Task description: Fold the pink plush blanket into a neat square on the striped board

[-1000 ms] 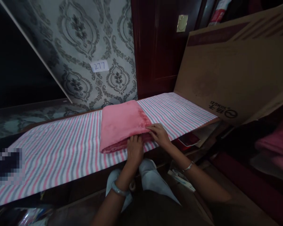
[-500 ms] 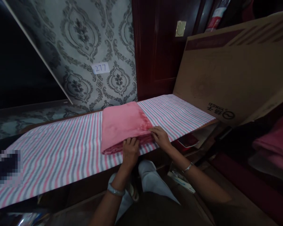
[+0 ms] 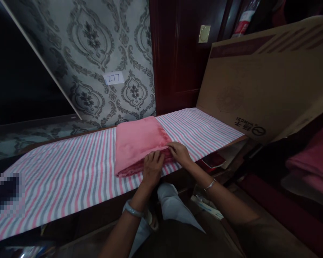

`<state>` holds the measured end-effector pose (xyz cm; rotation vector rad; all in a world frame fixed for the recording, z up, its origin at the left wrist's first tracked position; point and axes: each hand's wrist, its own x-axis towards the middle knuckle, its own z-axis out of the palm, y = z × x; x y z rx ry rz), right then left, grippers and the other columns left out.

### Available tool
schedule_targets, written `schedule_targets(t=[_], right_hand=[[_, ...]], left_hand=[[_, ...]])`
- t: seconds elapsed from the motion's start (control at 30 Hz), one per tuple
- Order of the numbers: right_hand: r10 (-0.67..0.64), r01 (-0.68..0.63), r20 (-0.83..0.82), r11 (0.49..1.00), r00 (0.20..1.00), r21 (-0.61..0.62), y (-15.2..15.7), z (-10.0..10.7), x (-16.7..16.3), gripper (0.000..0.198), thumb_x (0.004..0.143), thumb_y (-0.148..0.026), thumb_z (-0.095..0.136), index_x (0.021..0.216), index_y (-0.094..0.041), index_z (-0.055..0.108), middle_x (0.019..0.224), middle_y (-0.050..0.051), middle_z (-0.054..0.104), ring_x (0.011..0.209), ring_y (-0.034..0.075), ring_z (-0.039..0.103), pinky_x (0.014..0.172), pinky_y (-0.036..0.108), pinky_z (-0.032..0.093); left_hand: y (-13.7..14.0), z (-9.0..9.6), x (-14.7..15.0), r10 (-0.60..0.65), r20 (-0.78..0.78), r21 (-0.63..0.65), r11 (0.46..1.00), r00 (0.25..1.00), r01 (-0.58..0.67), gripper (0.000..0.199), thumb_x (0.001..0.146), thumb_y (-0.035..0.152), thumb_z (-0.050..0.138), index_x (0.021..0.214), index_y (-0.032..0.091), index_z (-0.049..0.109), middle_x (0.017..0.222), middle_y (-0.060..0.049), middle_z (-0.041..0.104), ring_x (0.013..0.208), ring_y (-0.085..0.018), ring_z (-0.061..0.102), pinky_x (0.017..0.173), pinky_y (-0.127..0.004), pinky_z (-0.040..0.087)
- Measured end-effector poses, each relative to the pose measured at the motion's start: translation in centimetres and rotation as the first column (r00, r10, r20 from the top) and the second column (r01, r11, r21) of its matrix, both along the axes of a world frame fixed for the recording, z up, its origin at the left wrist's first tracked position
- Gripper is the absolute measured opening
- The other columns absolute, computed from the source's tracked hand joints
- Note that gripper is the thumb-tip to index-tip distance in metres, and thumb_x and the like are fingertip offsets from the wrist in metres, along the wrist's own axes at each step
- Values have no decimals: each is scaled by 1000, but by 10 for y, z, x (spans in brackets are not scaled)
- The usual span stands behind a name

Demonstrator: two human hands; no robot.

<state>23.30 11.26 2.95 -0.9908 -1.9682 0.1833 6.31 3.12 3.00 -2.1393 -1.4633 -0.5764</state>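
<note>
A folded pink cloth, thick and soft-looking, lies on a striped cover of pink, grey and white. Its near edge shows several layers. My left hand is at this edge, fingers curled against the layers. At the near right corner, my right hand pinches the cloth's top layer and lifts it slightly off the layers below. The fingertips of both hands are partly hidden by the cloth.
A large cardboard sheet leans at the right end of the surface. Behind are patterned wallpaper with a paper label and a dark red door. A dark screen stands at the left. More pink fabric lies at far right.
My left hand has slid a little to the right along the near edge. My right hand has shifted slightly left, and the corner of the top layer is raised a bit more.
</note>
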Motion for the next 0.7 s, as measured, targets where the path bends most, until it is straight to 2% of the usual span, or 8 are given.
schedule_targets(t=[0.17,0.3,0.37,0.53,0.7], right_hand=[[5,-4,74,1000,997,-11,2,2,11,30,88,-9,51,109,-22,69,103,8,69,97,21,61,87,35,49],[-104,111,119,992,987,-56,0,1,18,23,89,-15,55,105,-21,71,91,7,63,83,20,60,75,31,49],[-120,128,125,990,985,-59,1,0,19,19,89,-16,56,99,-21,72,86,5,61,78,19,59,71,29,47],[-55,59,63,996,996,-64,6,-2,18,19,89,-14,55,92,-21,73,82,5,63,79,19,62,72,29,48],[0,2,34,998,999,-60,4,-4,22,23,92,-17,55,103,-22,74,87,5,65,81,18,63,74,29,50]], left_hand=[[12,9,11,-33,-98,-16,999,995,32,32,93,15,47,121,18,62,121,-12,63,112,-26,52,94,-41,40],[21,16,19,-32,-115,-95,995,993,21,24,93,15,47,110,15,64,101,-10,65,97,-25,55,84,-39,42],[23,16,20,-51,-103,-102,994,993,41,20,92,13,47,102,15,65,93,-10,64,91,-23,55,80,-36,42],[20,5,13,-102,-36,5,995,994,102,20,93,13,47,101,16,64,92,-9,62,90,-22,53,81,-37,41],[18,0,10,-126,-12,17,992,992,126,19,93,13,47,101,17,64,95,-8,63,92,-22,54,82,-36,40]])
